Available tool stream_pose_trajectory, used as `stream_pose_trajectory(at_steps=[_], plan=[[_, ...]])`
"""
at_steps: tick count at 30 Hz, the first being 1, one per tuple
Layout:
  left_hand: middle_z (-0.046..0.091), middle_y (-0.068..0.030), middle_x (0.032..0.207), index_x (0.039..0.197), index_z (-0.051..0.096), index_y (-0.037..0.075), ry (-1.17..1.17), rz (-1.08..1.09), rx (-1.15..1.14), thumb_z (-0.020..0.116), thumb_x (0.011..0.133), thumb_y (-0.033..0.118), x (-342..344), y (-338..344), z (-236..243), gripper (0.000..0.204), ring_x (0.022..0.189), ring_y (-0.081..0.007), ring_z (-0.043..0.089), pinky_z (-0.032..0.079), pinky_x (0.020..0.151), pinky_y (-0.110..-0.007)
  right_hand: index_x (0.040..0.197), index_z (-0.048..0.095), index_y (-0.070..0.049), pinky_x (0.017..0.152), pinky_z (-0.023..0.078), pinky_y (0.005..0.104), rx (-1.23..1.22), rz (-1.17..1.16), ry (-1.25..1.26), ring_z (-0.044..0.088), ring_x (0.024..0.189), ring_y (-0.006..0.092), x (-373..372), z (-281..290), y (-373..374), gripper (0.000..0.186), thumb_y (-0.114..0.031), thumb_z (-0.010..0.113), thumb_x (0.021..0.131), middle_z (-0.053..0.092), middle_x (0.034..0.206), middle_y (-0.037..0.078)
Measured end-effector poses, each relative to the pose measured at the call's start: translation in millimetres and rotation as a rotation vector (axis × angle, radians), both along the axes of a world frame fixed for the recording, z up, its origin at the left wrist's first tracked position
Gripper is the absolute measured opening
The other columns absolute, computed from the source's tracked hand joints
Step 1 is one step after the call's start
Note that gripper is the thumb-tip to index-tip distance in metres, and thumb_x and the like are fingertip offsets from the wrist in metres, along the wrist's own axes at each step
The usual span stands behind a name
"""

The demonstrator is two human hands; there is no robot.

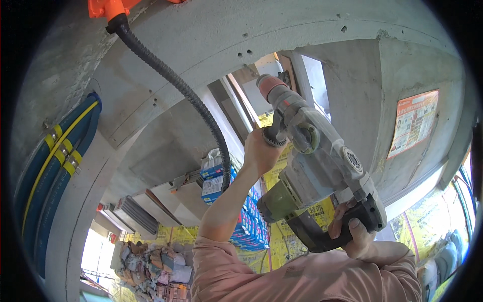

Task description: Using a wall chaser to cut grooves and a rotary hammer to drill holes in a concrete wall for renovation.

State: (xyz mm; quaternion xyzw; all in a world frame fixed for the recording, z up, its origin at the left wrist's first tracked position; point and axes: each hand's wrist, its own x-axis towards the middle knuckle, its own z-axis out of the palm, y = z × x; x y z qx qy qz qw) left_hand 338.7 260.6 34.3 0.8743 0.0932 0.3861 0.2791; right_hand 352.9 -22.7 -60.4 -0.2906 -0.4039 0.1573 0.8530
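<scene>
A dusty grey and green rotary hammer drill (pixel 314 168) is held up in front of me, tilted with its reddish chuck (pixel 271 86) toward the upper left. Around its black side handle (pixel 273 135) the fingers of my left hand (pixel 262 152) are closed. My right hand (pixel 356 235) grips the black rear handle (pixel 371 216) at the lower right, thumb and some fingers showing. The chuck end lies in front of the view below a grey concrete beam (pixel 201 55); I cannot tell whether it touches anything.
A black corrugated hose (pixel 173 78) hangs from an orange fitting (pixel 108 7), passing near my left forearm. Blue pipes (pixel 55 186) run up the left wall. Below are stacked blue boxes (pixel 249 229), a rubble pile (pixel 151 267) and yellow sheeting (pixel 322 221). A poster (pixel 415 121) hangs right.
</scene>
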Motion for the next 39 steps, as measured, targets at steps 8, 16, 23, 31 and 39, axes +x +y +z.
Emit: stream_pose_trajectory(at_steps=[8, 16, 23, 31, 39], plan=[[0.071, -0.0181, 0.080, 0.087, 0.069, 0.002, 0.179, -0.024, 0.063, 0.071, 0.080, 0.022, -3, 13, 6, 0.021, 0.083, -0.0379, 0.069, 0.053, 0.072, -0.044, 0.117, 0.042, -0.005, 0.052, 0.049, 0.0331, 0.036, 0.083, 0.175, 0.057, 0.057, 0.0198, -20, 6, 3, 0.041, -0.026, 0.067, 0.092, 0.054, 0.090, 0.012], [0.067, -0.0221, 0.074, 0.077, 0.069, 0.000, 0.150, 0.124, 0.037, 0.074, 0.078, 0.026, -10, 14, 34, 0.027, 0.082, -0.0412, 0.067, 0.051, 0.067, -0.044, 0.112, 0.046, -0.002, 0.054, 0.049, 0.0323, 0.034, 0.091, 0.201, 0.057, 0.057, 0.0182, -14, 38, 22, 0.034, -0.022, 0.064, 0.092, 0.058, 0.087, 0.012], [0.068, -0.0215, 0.073, 0.079, 0.071, 0.003, 0.274, 0.214, 0.050, 0.073, 0.079, 0.028, -17, 44, 7, 0.026, 0.081, -0.0417, 0.067, 0.052, 0.068, -0.046, 0.119, 0.049, 0.005, 0.054, 0.053, 0.0334, -0.027, 0.108, 0.288, 0.061, 0.057, 0.0206, 9, 27, 45, 0.036, -0.012, 0.057, 0.088, 0.064, 0.091, 0.017], [0.071, -0.0188, 0.090, 0.098, 0.069, 0.004, 0.210, -0.006, 0.045, 0.072, 0.081, 0.025, 14, 0, 5, 0.028, 0.091, -0.0394, 0.067, 0.053, 0.075, -0.044, 0.118, 0.047, 0.001, 0.052, 0.049, 0.0320, 0.034, -0.019, 0.153, 0.058, 0.053, 0.0210, -2, 12, -5, 0.044, -0.030, 0.063, 0.091, 0.061, 0.081, 0.016], [0.072, -0.0169, 0.091, 0.102, 0.068, 0.006, 0.237, -0.041, 0.028, 0.072, 0.081, 0.026, 13, -26, 13, 0.029, 0.090, -0.0381, 0.068, 0.054, 0.077, -0.043, 0.120, 0.045, 0.001, 0.052, 0.051, 0.0306, 0.072, 0.007, 0.247, 0.058, 0.052, 0.0208, -1, 5, -26, 0.047, -0.031, 0.066, 0.091, 0.061, 0.086, 0.017]])
